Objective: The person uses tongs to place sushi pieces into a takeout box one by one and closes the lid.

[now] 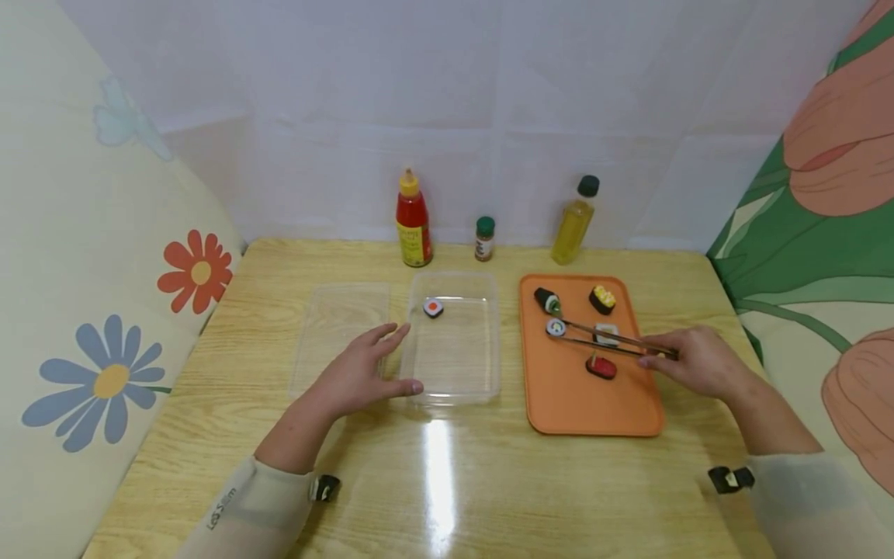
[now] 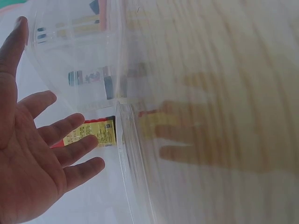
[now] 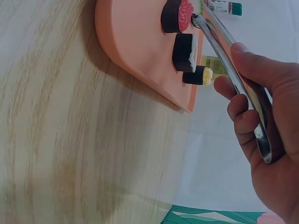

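My right hand (image 1: pixel 694 361) grips metal tongs (image 3: pixel 219 46) over the orange tray (image 1: pixel 566 400). In the head view the tips of the tongs come right to a small round sushi roll (image 1: pixel 556 328) with a pale top. Also on the tray are a dark hand roll (image 1: pixel 546 300), a piece with yellow topping (image 1: pixel 602 299), a white-topped piece (image 1: pixel 606 335) partly behind the tongs, and a red-topped piece (image 1: pixel 601 366). My left hand (image 1: pixel 366 369), fingers spread, hovers by the left side of a clear plastic container (image 1: pixel 454 396). Inside that container lies a sushi roll with a red centre (image 1: pixel 433 308).
A clear flat lid (image 1: pixel 328 318) lies left of the container, partly under my left hand in view. Along the back stand a red sauce bottle (image 1: pixel 414 225), a small green-capped spice jar (image 1: pixel 484 238) and an oil bottle (image 1: pixel 576 221). A white cloth (image 1: pixel 377 93) hangs behind the table.
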The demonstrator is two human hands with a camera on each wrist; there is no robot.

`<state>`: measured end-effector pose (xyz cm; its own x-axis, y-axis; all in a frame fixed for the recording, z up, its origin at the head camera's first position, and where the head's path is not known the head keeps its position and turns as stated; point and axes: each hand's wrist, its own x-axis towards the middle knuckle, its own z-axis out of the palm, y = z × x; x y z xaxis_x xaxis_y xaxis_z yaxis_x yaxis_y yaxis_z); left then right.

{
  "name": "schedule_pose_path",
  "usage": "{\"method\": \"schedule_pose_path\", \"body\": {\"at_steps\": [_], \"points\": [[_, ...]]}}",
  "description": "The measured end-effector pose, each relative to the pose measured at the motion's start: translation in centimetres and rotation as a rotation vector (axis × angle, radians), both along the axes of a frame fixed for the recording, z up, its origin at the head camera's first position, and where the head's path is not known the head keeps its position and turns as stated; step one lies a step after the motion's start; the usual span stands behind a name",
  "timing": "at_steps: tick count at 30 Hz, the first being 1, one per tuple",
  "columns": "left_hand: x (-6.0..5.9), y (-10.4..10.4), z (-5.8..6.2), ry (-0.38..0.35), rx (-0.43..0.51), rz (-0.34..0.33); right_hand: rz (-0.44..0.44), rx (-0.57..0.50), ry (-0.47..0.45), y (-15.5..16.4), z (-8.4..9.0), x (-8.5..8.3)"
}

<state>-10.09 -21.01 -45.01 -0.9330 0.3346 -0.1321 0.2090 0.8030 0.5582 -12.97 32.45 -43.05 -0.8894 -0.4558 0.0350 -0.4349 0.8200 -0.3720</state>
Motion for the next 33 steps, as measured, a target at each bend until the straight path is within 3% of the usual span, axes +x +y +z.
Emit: {"method": "schedule_pose_path", "body": {"at_steps": [24,33], "points": [[0.0,0.0,-0.1,0.012,0.001,0.001,0.063,-0.081,0.086,-0.9,1.4,-0.6],[0.0,0.0,0.0,0.009,-0.005,0.003,0.136,-0.107,0.142,-1.7,2.5,-1.3]]}}
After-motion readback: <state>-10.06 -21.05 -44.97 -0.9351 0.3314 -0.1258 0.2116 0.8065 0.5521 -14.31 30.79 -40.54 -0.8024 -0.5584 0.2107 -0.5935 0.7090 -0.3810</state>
